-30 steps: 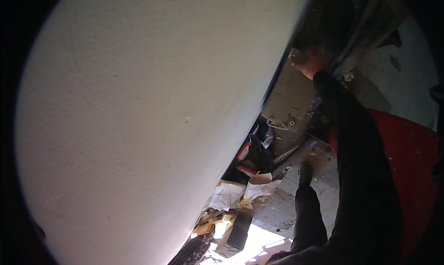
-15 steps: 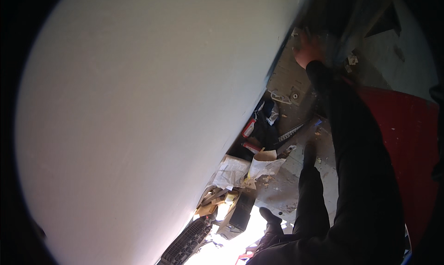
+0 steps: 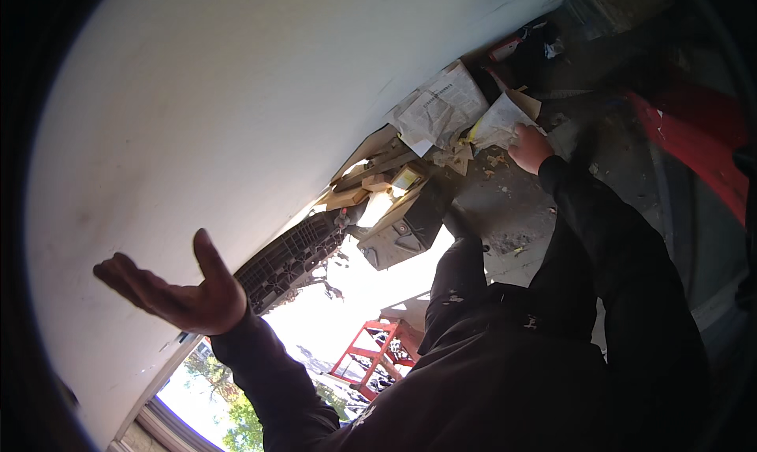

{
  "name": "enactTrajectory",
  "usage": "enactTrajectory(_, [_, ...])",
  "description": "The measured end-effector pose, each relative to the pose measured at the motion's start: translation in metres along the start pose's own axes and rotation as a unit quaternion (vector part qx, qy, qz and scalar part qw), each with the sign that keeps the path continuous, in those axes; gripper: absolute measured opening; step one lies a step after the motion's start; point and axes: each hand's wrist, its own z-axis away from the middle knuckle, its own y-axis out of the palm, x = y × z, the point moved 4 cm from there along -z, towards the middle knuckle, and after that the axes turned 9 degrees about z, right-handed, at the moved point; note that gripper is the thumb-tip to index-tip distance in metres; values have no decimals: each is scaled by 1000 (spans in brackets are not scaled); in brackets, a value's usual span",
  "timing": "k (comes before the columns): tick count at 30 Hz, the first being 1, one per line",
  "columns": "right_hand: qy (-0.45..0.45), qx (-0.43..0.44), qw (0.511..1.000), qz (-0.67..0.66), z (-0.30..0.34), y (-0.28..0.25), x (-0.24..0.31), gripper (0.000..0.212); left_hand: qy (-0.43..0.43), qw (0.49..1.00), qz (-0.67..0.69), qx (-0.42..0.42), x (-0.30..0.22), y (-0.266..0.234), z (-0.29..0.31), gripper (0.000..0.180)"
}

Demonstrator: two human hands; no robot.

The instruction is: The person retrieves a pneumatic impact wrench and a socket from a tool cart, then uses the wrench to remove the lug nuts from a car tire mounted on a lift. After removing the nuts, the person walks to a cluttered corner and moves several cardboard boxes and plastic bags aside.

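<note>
My left hand (image 3: 181, 294) is raised at the lower left in front of the large white panel (image 3: 213, 121). Its fingers are stretched and the thumb stands apart, with nothing in the palm. My right hand (image 3: 530, 148) is at the upper right, overlapping the edge of a curled white paper (image 3: 501, 121) in the picture. Whether it touches the paper, I cannot tell; its fingers are dim and partly hidden.
Beside the panel lie a printed plastic bag (image 3: 445, 105), wood pieces (image 3: 371, 188), a dark box (image 3: 402, 231) and a black plastic grille (image 3: 288, 259). A red metal frame (image 3: 371, 357) stands in bright light below. At the right is a red panel (image 3: 694, 152).
The view has swung toward the bright opening. My left hand has come into sight, open. My right hand has left the dark area by the panel's far edge and appears over the curled paper.
</note>
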Motion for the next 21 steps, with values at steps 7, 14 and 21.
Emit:
enactTrajectory(7, [-15,206,978,12,109,197,137,41,-656,597,420,191,36,132,505,55])
enactTrajectory(14, [-57,269,961,-29,157,362,280,31,-706,552,186,402,68,148,822,50])
enactTrajectory(21, [9,226,970,86,171,454,317,62,-648,606,216,408,34,185,815,59])
